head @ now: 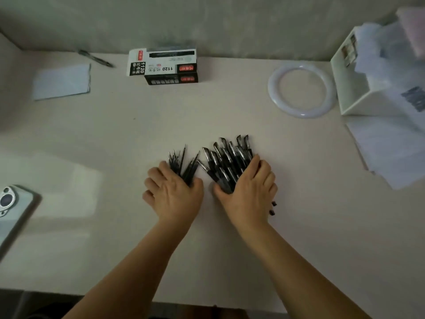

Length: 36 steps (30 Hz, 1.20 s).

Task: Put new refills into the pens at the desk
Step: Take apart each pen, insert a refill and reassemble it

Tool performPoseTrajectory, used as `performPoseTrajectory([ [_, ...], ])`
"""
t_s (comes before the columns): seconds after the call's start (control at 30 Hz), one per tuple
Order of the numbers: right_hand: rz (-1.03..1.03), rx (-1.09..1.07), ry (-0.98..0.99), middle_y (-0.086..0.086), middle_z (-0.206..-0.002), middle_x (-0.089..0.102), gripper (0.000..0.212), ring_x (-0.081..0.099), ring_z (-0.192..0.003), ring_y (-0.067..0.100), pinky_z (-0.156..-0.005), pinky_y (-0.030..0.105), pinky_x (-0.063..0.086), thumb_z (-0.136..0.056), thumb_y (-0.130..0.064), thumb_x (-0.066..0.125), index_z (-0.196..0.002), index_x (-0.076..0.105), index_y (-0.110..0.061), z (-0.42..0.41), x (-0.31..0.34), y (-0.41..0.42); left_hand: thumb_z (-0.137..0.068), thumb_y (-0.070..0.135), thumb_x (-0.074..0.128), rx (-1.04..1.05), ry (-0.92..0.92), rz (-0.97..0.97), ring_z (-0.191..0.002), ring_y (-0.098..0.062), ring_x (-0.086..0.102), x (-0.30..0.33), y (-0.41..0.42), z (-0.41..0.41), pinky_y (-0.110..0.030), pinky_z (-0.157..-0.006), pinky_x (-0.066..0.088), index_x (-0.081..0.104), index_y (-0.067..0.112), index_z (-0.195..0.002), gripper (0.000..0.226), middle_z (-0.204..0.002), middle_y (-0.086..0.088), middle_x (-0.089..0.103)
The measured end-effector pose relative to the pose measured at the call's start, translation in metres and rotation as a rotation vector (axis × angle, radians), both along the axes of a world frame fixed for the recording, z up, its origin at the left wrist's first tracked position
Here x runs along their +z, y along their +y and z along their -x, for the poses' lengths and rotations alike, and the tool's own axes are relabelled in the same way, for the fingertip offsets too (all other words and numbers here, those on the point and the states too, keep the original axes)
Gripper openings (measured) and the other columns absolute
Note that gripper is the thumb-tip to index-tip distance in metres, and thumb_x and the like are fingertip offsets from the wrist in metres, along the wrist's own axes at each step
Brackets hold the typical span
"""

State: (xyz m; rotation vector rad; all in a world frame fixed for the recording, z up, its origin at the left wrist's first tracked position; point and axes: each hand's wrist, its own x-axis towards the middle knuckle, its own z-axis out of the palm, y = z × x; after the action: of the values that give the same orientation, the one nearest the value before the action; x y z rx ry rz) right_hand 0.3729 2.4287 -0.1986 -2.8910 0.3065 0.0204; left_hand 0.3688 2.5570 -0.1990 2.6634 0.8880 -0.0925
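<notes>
Left hand [172, 192] grips thin refills [184, 166] – right hand [248, 192] clutches bundled pens [227, 160]; both on desk [230, 249].

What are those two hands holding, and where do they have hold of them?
The left hand grips a bundle of thin black refills at its near end; the right hand grips a bunch of black pens likewise.

Both bare forearms are stretched forward, side by side. The left hand [171, 192] is held palm down with fingers curled; the right hand [249, 192] is likewise curled, knuckles up.
</notes>
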Motion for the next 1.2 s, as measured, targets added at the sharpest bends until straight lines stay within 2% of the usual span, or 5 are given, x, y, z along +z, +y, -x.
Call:
performPoseTrajectory([
  [0.2, 0.011, 0.054, -0.058, 0.025, -0.155, 0.024, 0.126, 0.028, -0.141, 0.038, -0.114, 0.048, 0.027, -0.072, -0.085, 0.042, -0.151, 0.006, 0.005, 0.001, -0.015, -0.002, -0.079, 0.059, 0.052, -0.197, -0.158, -0.077, -0.128, -0.035, 0.029, -0.01, 0.002, -0.007, -0.05, -0.103, 0.026, 0.017, 0.022, -0.144, 0.083, -0.14, -0.011, 0.028],
  [0.43, 0.088, 0.154, -0.159, 0.015, -0.135, 0.044, 0.118, 0.042, -0.115, 0.032, -0.091, 0.043, 0.038, -0.07, -0.08, 0.048, -0.153, 0.011, -0.004, -0.02, -0.019, -0.01, -0.081, 0.041, 0.049, -0.381, -0.279, -0.101, -0.118, -0.035, 0.036, -0.024, 0.031, -0.024, -0.051, -0.096, 0.032, 0.027, 0.029, -0.138, 0.063, -0.132, -0.008, 0.032],
  [0.73, 0.135, 0.205, -0.28, 0.017, -0.137, 0.041, 0.103, 0.045, -0.118, 0.039, -0.092, 0.047, 0.039, -0.076, -0.075, 0.05, -0.151, 0.018, -0.011, -0.016, -0.028, -0.007, -0.085, 0.042, 0.059, -0.552, -0.451, 0.021, -0.108, -0.03, 0.052, -0.03, 0.066, -0.02, -0.041, -0.092, 0.043, 0.04, 0.03, -0.13, 0.05, -0.134, -0.007, 0.037],
  [0.97, 0.154, 0.317, -0.42, 0.005, -0.138, 0.045, 0.065, 0.046, -0.119, 0.029, -0.096, 0.042, 0.039, -0.086, -0.054, 0.055, -0.14, 0.04, -0.021, 0.025, -0.026, 0.003, -0.078, 0.058, 0.057, -0.595, -0.416, 0.047, -0.12, -0.028, 0.045, -0.029, 0.073, 0.002, -0.048, -0.101, 0.032, 0.048, 0.037, -0.124, 0.051, -0.13, 0.0, 0.041],
  [1.2, 0.305, 0.393, -0.563, 0.006, -0.106, 0.056, 0.017, 0.053, -0.097, 0.026, -0.079, 0.036, 0.041, -0.093, -0.028, 0.056, -0.101, 0.063, -0.014, 0.032, -0.033, 0.02, -0.08, 0.052, 0.059, -0.561, -0.536, 0.143, -0.118, -0.026, 0.048, -0.032, 0.076, 0.008, -0.044, -0.102, 0.032, 0.052, 0.036, -0.12, 0.043, -0.128, 0.003, 0.041],
])
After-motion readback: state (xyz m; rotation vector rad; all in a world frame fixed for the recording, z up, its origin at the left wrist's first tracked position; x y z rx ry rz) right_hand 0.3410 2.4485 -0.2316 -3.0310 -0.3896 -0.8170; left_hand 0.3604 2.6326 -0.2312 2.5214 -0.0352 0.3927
